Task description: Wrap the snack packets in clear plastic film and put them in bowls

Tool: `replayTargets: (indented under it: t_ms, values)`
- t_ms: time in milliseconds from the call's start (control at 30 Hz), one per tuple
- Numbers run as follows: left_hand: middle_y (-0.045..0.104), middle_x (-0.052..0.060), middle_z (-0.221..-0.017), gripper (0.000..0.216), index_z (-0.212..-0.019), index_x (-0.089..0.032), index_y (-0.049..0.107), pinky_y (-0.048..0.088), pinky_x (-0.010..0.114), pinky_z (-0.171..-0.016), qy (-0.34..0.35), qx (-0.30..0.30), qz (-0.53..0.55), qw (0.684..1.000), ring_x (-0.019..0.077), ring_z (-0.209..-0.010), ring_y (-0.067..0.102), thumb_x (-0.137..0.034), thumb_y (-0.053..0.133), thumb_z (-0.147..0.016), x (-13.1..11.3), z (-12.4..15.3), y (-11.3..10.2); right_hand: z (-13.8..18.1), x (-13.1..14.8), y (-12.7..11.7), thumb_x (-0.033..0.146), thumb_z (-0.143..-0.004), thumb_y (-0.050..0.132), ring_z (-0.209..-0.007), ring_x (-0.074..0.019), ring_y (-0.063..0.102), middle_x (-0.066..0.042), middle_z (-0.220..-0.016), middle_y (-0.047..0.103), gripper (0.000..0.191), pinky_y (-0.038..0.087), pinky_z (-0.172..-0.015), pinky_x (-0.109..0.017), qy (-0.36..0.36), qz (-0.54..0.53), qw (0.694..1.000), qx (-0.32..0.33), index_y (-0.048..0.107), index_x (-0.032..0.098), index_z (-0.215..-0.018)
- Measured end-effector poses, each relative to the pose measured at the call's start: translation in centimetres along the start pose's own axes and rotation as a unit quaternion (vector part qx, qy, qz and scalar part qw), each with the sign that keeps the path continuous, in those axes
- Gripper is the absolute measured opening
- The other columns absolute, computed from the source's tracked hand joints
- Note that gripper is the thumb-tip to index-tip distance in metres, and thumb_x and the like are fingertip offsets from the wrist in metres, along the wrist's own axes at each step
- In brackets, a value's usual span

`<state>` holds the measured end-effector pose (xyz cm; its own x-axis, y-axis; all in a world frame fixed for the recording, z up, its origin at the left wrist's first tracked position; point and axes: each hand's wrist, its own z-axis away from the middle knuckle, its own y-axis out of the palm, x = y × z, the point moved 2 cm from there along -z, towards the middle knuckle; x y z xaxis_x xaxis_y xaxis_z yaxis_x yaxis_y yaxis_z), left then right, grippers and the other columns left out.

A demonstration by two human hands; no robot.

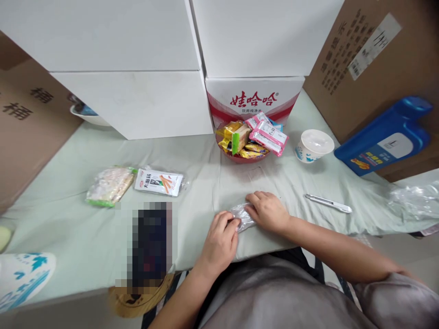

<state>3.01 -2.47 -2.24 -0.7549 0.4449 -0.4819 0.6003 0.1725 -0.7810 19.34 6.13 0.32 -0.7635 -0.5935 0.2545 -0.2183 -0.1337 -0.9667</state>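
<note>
A crinkled piece of clear plastic wrap lies on the cloth near the table's front edge, between my two hands. My left hand pinches its left end, thumb and fingers closed together. From the right, my right hand grips the other end, fingers curled over it. Whether anything is inside the plastic cannot be made out. To the right of my right hand lies a white utility knife. Beyond my hands stands a red bowl heaped with wrapped snacks.
A paper cup and a leaning blue bottle stand at the right. Packaged food and a snack packet lie left, behind a pixelated dark object. White boxes and cardboard cartons wall off the back. Another paper cup is at lower left.
</note>
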Motion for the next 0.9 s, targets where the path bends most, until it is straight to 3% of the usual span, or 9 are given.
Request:
replayTargets:
  t_ms: [100, 167, 233, 367, 467, 767, 900]
  values:
    - [0.054, 0.01, -0.101, 0.024, -0.105, -0.015, 0.062, 0.051, 0.043, -0.09, 0.001, -0.003, -0.004, 1.0, 0.0249, -0.103, 0.051, -0.005, 0.046, -0.088, 0.0, 0.0, 0.1, 0.9, -0.1, -0.2, 0.02, -0.095, 0.047, -0.096, -0.0243, 0.056, -0.013, -0.101, 0.064, 0.019, 0.046, -0.086, -0.039, -0.089, -0.013, 0.992, -0.091, 0.064, 0.013, -0.101]
    - [0.054, 0.01, -0.101, 0.025, -0.106, -0.015, 0.062, 0.052, 0.042, -0.09, 0.004, -0.007, -0.011, 1.0, 0.0247, -0.102, 0.052, -0.006, 0.048, -0.088, 0.1, 0.0, 0.2, 1.7, 0.4, 0.3, 0.017, -0.096, 0.043, -0.101, -0.0232, 0.054, -0.012, -0.108, 0.065, 0.023, 0.047, -0.091, -0.038, -0.181, -0.041, 0.977, -0.101, 0.064, 0.013, -0.106]
    - [0.054, 0.011, -0.102, 0.025, -0.106, -0.015, 0.062, 0.053, 0.042, -0.089, 0.002, -0.016, -0.022, 1.0, 0.0248, -0.101, 0.052, -0.005, 0.049, -0.087, 0.1, 0.0, 0.2, 2.2, 0.8, 1.2, 0.017, -0.097, 0.043, -0.109, -0.0227, 0.053, -0.012, -0.116, 0.064, 0.028, 0.047, -0.096, -0.037, -0.218, -0.049, 0.971, -0.081, 0.062, 0.012, -0.116]
    - [0.053, 0.013, -0.109, 0.026, -0.103, -0.015, 0.061, 0.053, 0.041, -0.089, -0.017, -0.078, -0.039, 0.996, 0.024, -0.103, 0.054, -0.001, 0.048, -0.085, 0.2, 0.2, -0.1, 2.5, 1.3, 2.8, 0.017, -0.097, 0.043, -0.125, -0.0254, 0.047, -0.013, -0.136, 0.055, 0.041, 0.044, -0.102, -0.042, -0.17, -0.01, 0.985, -0.037, 0.05, 0.012, -0.137]
    - [0.058, 0.011, -0.111, 0.028, -0.099, -0.016, 0.061, 0.051, 0.043, -0.095, 0.033, -0.08, -0.035, 0.996, 0.0251, -0.112, 0.055, 0.002, 0.045, -0.084, 0.0, 0.3, -0.2, 2.5, 1.3, 3.1, 0.018, -0.097, 0.043, -0.127, -0.0264, 0.046, -0.013, -0.14, 0.052, 0.043, 0.043, -0.104, -0.042, -0.162, -0.001, 0.986, -0.025, 0.048, 0.012, -0.139]
    - [0.063, 0.011, -0.108, 0.023, -0.099, -0.015, 0.061, 0.049, 0.047, -0.095, 0.009, -0.048, -0.063, 0.997, 0.0282, -0.114, 0.054, -0.002, 0.047, -0.086, 0.5, 0.4, 0.5, 3.1, 1.1, 2.5, 0.029, -0.099, 0.045, -0.116, -0.0256, 0.053, -0.012, -0.133, 0.059, 0.037, 0.048, -0.093, -0.041, -0.166, 0.017, 0.985, -0.043, 0.057, 0.016, -0.131]
    - [0.062, 0.011, -0.108, 0.023, -0.104, -0.015, 0.061, 0.05, 0.045, -0.094, 0.011, -0.06, -0.062, 0.996, 0.0261, -0.11, 0.055, -0.004, 0.047, -0.088, 0.5, 0.4, 0.3, 3.5, -0.5, 1.5, 0.021, -0.096, 0.047, -0.1, -0.0229, 0.057, -0.012, -0.12, 0.065, 0.031, 0.051, -0.086, -0.038, -0.18, 0.008, 0.983, -0.037, 0.062, 0.017, -0.123]
